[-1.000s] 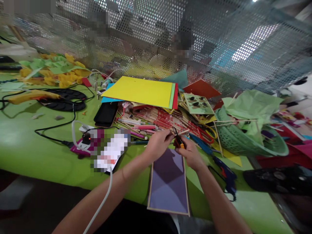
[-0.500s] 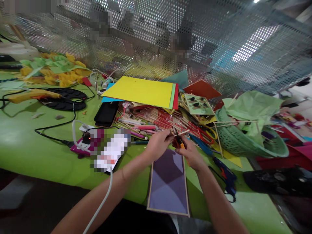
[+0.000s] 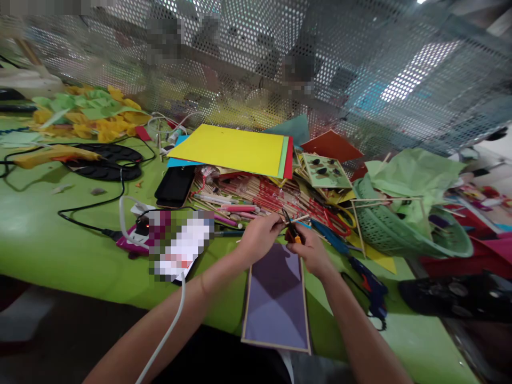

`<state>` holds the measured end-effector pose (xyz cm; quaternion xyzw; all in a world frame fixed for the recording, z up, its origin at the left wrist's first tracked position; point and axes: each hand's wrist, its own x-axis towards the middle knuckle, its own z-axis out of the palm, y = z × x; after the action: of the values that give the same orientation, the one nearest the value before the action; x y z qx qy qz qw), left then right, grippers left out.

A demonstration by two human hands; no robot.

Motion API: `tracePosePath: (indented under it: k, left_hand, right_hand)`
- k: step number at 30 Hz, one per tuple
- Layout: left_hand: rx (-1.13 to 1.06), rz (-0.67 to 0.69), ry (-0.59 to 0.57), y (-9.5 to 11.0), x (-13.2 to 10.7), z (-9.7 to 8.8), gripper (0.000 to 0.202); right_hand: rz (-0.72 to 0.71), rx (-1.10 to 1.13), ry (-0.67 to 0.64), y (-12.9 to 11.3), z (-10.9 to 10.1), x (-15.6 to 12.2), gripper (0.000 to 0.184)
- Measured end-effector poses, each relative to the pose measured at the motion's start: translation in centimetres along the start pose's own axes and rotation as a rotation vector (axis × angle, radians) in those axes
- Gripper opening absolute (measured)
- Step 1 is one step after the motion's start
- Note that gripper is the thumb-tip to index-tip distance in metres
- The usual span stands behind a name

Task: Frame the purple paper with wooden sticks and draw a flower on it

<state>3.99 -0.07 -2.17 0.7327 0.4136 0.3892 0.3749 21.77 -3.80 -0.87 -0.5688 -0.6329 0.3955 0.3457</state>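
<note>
Thin stick (image 3: 303, 217) dead centre, held just above the near part of the green table (image 3: 60, 234), over the top end of the purple panel (image 3: 276, 296). Its long axis runs almost level, left to right, and the free tip points right and slightly away, toward the basket (image 3: 400, 237).

The left hand (image 3: 260, 237) has its fingers closed, pinching the stick's near end. The right hand (image 3: 314, 253) is wrapped tight around the orange-handled cutters (image 3: 290, 229), dark blades set across the stick (biting or only touching is too small to tell).

The risk, as I judge it: a snipped end flies into the heap of sticks (image 3: 256, 194) behind and is lost. Or the blades skid toward the left fingertips, which sit very near. Yellow paper (image 3: 232, 149) lies beyond the heap.
</note>
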Motion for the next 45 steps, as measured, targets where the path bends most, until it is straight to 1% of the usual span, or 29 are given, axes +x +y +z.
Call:
tracePosePath:
  k: [4, 7, 10, 13, 15, 17, 18, 20, 22, 24, 26, 28, 30, 32, 34, 35, 37, 39, 42, 45]
  left_hand:
    - [-0.027, -0.005, -0.002, 0.1, 0.0, 0.0, 0.025]
    - [-0.073, -0.012, -0.025, 0.2, 0.0, -0.1, 0.029]
    - [-0.126, -0.027, -0.033, 0.4, 0.2, -0.5, 0.035]
    - [-0.169, -0.041, 0.03, 0.5, 0.4, -1.5, 0.035]
    - [-0.2, -0.054, 0.113, 0.6, 0.6, -2.5, 0.032]
    - [-0.239, -0.072, 0.204, 0.7, 0.8, -3.3, 0.029]
    - [-0.261, -0.08, 0.244, 0.7, 0.9, -3.6, 0.027]
    - [-0.302, -0.096, 0.302, 0.6, 1.1, -4.0, 0.022]
    - [-0.334, -0.112, 0.338, 0.5, 1.3, -4.1, 0.015]
    - [-0.351, -0.124, 0.354, 0.4, 1.4, -4.0, 0.01]
    - [-0.35, -0.132, 0.355, 0.2, 1.5, -3.9, 0.009]
    - [-0.333, -0.132, 0.343, 0.1, 1.6, -3.8, 0.013]
    - [-0.3, -0.121, 0.321, -0.1, 1.7, -3.8, 0.013]
    - [-0.252, -0.103, 0.294, -0.2, 1.7, -3.8, 0.014]
    - [-0.192, -0.087, 0.261, -0.3, 1.6, -3.8, 0.019]
    - [-0.16, -0.078, 0.24, -0.2, 1.5, -3.7, 0.022]
    - [-0.102, -0.059, 0.191, 0.0, 1.2, -3.5, 0.028]
    - [-0.063, -0.042, 0.126, 0.2, 0.8, -3.1, 0.036]
    - [-0.011, 0.01, -0.011, 0.6, 0.3, -2.1, 0.047]
    - [0.032, 0.085, -0.141, 0.9, -0.2, -1.0, 0.05]
  right_hand:
    - [-0.018, -0.04, 0.02, -0.2, 0.1, 0.0, 0.016]
    - [-0.028, -0.056, 0.04, -0.3, 0.3, -0.2, 0.018]
    - [-0.037, -0.058, 0.043, -0.1, 0.0, -0.1, 0.027]
    - [-0.083, -0.104, 0.083, 0.2, -1.2, 0.8, 0.043]
    - [-0.16, -0.225, 0.136, 0.4, -2.4, 1.9, 0.048]
    - [-0.26, -0.435, 0.187, 0.4, -3.5, 3.3, 0.051]
    - [-0.3, -0.554, 0.193, 0.3, -3.9, 4.1, 0.054]
    - [-0.359, -0.794, 0.163, 0.2, -4.1, 5.7, 0.057]
    - [-0.403, -0.978, 0.126, 0.0, -3.7, 7.3, 0.057]
    - [-0.433, -1.054, 0.115, 0.0, -3.0, 8.8, 0.054]
    - [-0.451, -1.072, 0.126, 0.2, -2.6, 10.0, 0.05]
    - [-0.457, -1.086, 0.16, 0.5, -2.4, 10.8, 0.048]
    - [-0.447, -1.088, 0.206, 0.7, -2.6, 11.0, 0.049]
    - [-0.43, -1.082, 0.236, 0.5, -2.8, 10.5, 0.05]
    - [-0.443, -1.037, 0.245, -0.2, -3.0, 9.2, 0.045]
    - [-0.462, -0.995, 0.249, -0.8, -3.0, 8.3, 0.041]
    - [-0.549, -0.807, 0.232, -2.0, -2.8, 6.2, 0.037]
    - [-0.598, -0.73, 0.198, -3.0, -2.4, 3.9, 0.035]
    - [-0.58, -0.821, 0.135, -3.3, -1.9, 1.1, 0.026]
    - [-0.536, -0.924, 0.1, -2.3, -1.8, -0.9, 0.024]
